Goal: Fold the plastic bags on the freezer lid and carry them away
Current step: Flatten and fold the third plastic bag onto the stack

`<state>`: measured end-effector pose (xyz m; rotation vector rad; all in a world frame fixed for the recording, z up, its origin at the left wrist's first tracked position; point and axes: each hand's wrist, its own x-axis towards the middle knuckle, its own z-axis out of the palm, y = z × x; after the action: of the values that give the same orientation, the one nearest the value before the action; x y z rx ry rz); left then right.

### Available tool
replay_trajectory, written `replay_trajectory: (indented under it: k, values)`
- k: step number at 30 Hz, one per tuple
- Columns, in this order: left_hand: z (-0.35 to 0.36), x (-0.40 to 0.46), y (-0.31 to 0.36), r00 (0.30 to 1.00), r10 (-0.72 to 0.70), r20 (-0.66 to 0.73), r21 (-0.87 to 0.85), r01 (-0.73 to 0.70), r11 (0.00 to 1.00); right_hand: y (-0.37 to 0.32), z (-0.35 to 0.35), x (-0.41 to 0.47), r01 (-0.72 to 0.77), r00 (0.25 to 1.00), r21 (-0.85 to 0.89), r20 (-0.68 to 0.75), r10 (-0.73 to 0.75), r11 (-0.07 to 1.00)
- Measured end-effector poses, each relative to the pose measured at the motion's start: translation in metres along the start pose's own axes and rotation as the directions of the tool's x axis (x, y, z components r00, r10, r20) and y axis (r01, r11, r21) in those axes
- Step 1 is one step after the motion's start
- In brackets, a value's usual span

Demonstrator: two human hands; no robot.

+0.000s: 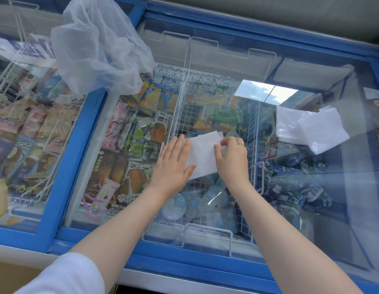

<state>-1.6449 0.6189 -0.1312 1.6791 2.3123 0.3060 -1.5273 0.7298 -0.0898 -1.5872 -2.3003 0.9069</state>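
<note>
Your left hand (173, 162) presses flat on a half-folded white plastic bag (202, 154) on the glass freezer lid (226, 85) while your right hand (232, 158) pinches its edge; the slick film may slip and unfold if pressure eases.

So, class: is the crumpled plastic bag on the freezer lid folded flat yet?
No, the crumpled plastic bag lies loose and bunched on the freezer lid.
</note>
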Motion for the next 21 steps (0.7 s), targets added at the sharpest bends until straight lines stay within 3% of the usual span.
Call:
replay_trajectory:
  k: [7,13,17,21]
  values:
    - [0.0,0.003,-0.001,1.0,0.03,-0.002,0.059,-0.03,0.998,0.005,0.002,-0.002,0.134,0.99,-0.104,0.05,-0.13,0.985]
    - [-0.006,0.012,0.0,0.999,-0.019,0.037,0.074,0.017,0.997,0.006,-0.001,0.009,0.034,0.998,-0.106,0.062,-0.027,0.994]
    - [-0.009,0.02,-0.001,0.998,-0.01,-0.061,0.125,0.017,0.992,0.0,-0.003,0.023,0.012,0.996,-0.242,0.089,0.01,0.97]
    - [-0.007,0.015,0.001,0.989,0.14,-0.051,0.178,-0.129,0.975,-0.002,0.002,0.033,-0.032,0.994,-0.321,0.085,0.063,0.947]
